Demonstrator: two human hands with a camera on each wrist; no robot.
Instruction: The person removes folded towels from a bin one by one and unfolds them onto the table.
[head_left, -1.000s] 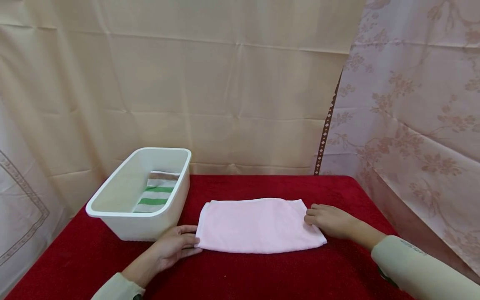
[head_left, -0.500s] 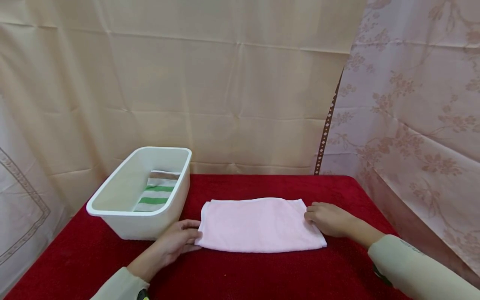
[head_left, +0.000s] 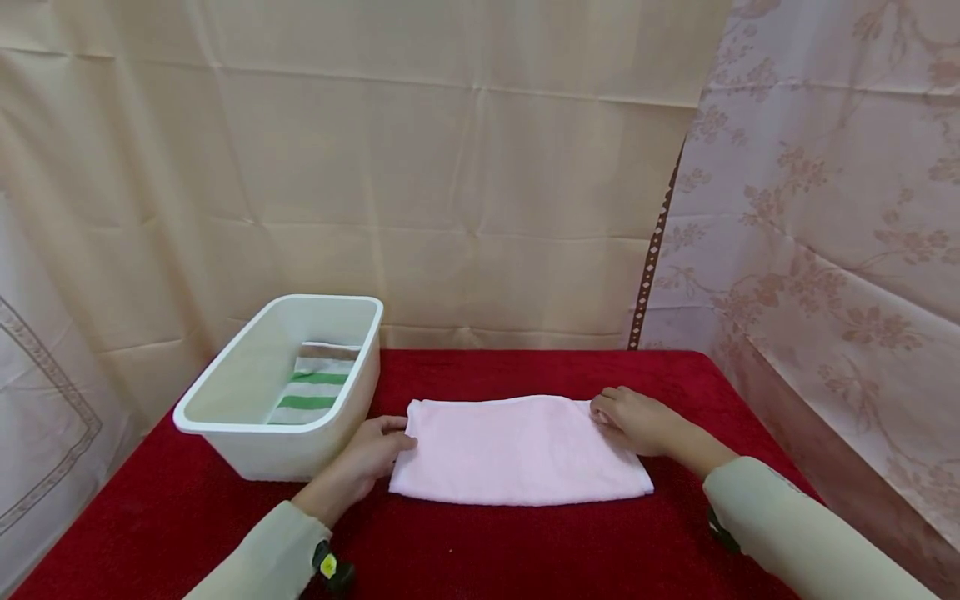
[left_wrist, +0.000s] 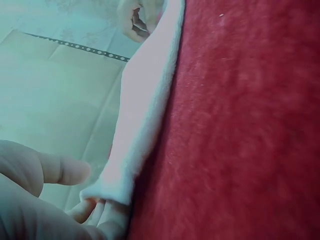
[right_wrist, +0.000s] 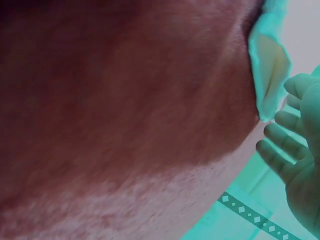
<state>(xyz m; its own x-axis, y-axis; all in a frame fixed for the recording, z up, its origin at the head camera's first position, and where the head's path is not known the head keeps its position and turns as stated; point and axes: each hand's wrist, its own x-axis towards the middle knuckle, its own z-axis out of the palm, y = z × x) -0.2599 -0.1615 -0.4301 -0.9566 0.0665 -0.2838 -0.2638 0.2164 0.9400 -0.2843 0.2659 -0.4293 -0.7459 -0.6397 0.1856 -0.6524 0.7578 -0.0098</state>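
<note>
A folded pink towel (head_left: pixel 517 454) with pale edges lies flat on the red cloth. My left hand (head_left: pixel 367 454) is at its left edge. In the left wrist view, fingers (left_wrist: pixel 102 212) reach under the end of the towel (left_wrist: pixel 140 105), while the thumb stays apart above it. My right hand (head_left: pixel 637 421) is at the far right corner, its fingertips touching the towel and hiding that corner. In the right wrist view, the towel's side (right_wrist: pixel 270 75) gapes between layers, and the right hand's fingers (right_wrist: pixel 285 142) are spread and loosely bent beside it.
A white plastic basin (head_left: pixel 277 429) stands left of the towel, close to my left hand. Inside lies a green, brown and white striped cloth (head_left: pixel 309 402). The red-covered table (head_left: pixel 510 371) ends at a beige curtain (head_left: pixel 450 208) behind and a floral curtain (head_left: pixel 840 250) on the right.
Both hands have slid away from me along the towel's side edges, toward its far corners. The right hand has also moved left. The towel and basin have stayed nearly in place.
</note>
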